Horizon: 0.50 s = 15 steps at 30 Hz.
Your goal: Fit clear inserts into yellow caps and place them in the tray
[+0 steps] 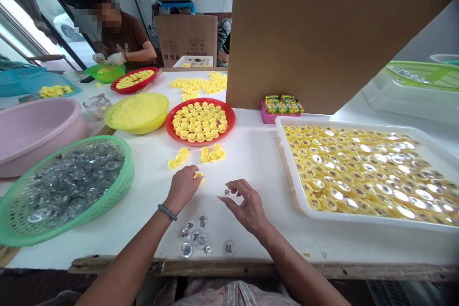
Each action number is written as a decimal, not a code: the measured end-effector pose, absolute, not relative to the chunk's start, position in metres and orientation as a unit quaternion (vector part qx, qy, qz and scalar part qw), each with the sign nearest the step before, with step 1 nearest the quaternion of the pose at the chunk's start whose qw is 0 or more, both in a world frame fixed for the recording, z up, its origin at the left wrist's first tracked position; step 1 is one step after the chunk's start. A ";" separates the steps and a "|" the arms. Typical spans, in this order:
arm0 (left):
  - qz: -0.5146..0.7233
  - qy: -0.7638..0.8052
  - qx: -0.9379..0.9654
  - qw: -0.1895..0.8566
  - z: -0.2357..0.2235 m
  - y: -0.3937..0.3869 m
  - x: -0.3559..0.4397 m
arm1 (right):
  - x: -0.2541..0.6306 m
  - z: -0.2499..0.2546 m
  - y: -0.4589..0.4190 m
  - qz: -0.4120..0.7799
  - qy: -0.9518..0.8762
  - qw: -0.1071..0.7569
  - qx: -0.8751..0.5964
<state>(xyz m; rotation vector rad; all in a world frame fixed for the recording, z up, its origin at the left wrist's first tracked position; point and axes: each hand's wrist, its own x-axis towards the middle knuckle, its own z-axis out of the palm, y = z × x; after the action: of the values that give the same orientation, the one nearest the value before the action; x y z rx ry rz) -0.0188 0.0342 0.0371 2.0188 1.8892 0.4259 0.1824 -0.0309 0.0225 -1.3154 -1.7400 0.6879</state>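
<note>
My left hand (183, 186) rests on the white table (251, 158), fingers curled round a small yellow cap (200, 177). My right hand (245, 203) hovers beside it, fingertips pinching a tiny clear piece (226, 192). Several clear domed lenses (196, 239) lie just in front of my wrists. Loose yellow caps (212, 154) sit beyond my hands, near a red plate (172, 130) filled with yellow caps.
A white tray (287, 172) of assembled yellow pieces lies right. Left are a green basket (122, 186) of clear lenses, a pink basin (36, 129) and a yellow bowl (138, 126). A cardboard panel (322, 33) stands behind. Another person (122, 38) works at the far left.
</note>
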 end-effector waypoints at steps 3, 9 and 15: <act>0.192 0.685 0.649 0.270 0.035 0.012 -0.003 | 0.185 0.025 -0.034 0.274 -0.696 0.413 -0.519; 0.293 0.636 0.554 0.449 0.019 -0.014 0.020 | 0.198 0.024 -0.038 0.245 -0.709 0.365 -0.552; 0.324 0.614 0.494 0.523 0.007 -0.008 0.019 | 0.195 0.026 -0.032 0.232 -0.743 0.274 -0.565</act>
<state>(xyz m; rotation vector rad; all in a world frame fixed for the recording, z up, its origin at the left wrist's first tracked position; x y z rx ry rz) 0.0192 -0.0076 0.0068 1.1822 1.4699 0.7766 0.1950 -0.0323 0.0263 -1.5197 -1.9973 0.6234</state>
